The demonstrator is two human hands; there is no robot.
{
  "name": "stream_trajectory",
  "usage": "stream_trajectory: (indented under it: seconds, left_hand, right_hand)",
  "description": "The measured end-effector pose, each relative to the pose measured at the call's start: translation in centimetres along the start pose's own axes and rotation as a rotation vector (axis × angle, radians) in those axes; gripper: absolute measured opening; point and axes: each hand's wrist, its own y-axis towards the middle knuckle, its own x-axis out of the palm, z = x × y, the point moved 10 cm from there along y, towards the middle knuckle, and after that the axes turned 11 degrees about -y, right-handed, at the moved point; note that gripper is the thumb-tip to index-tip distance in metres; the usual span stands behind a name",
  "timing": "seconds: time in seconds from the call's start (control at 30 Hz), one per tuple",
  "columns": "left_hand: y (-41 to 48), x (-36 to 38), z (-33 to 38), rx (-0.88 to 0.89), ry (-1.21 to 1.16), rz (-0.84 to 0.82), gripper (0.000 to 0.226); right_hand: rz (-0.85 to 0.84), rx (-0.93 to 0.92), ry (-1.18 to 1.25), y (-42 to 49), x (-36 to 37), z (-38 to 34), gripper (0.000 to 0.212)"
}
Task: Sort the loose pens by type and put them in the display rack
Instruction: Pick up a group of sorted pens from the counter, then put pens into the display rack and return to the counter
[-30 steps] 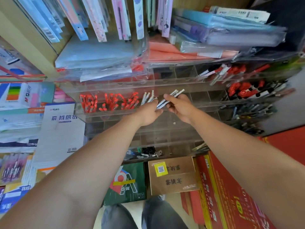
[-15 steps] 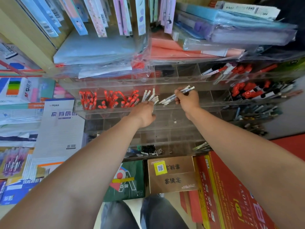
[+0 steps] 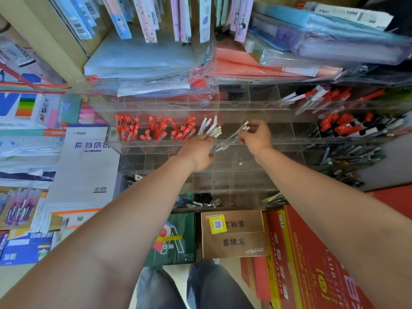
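Right hand (image 3: 256, 138) is pinching slim white-capped pens (image 3: 244, 127) over the clear acrylic rack (image 3: 156, 144), left hand (image 3: 197, 151) gripping more; slotting likely comes next.

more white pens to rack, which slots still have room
Bare rack slots: between the right hand and the red-capped markers, and the row below. Crowded: red pens and the white pens at the left hand.

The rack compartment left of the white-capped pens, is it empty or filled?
Filled: many red-capped pens lean in it, behind the clear front wall of the display rack.
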Motion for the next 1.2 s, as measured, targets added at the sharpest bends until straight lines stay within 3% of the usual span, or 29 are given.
stream_trajectory:
  seconds: [0.23,0.47,0.67,0.9,1.2]
  left_hand:
    - [-3.0,-3.0,-1.4,0.083,-0.024,0.219,0.039]
    - [-10.5,-6.5,-8.1,0.134,-0.107,0.398,0.017]
    - [-19.9,-8.6,-21.7,-0.003,-0.131,0.494,0.012]
    - [-32.0,-8.0,-41.2,-0.164,-0.185,0.381,0.008]
    - [-41.3,-3.6,-61.0,-0.468,-0.252,0.09,0.018]
  right_hand:
    - [0.183,-0.077,-0.256,-3.9,-1.2,-1.4,0.024]
    - [-0.052,-0.338,-0.382,-12.2,9.7,-5.7,0.007]
    - [-0.212,-0.472,-0.453,-21.7,24.9,-8.7,0.017]
    - [-0.337,-0.457,-0.41,-32.2,43.6,-10.0,0.011]
    - [-0.702,-0.431,-0.707,-40.6,64.3,-7.4,0.008]
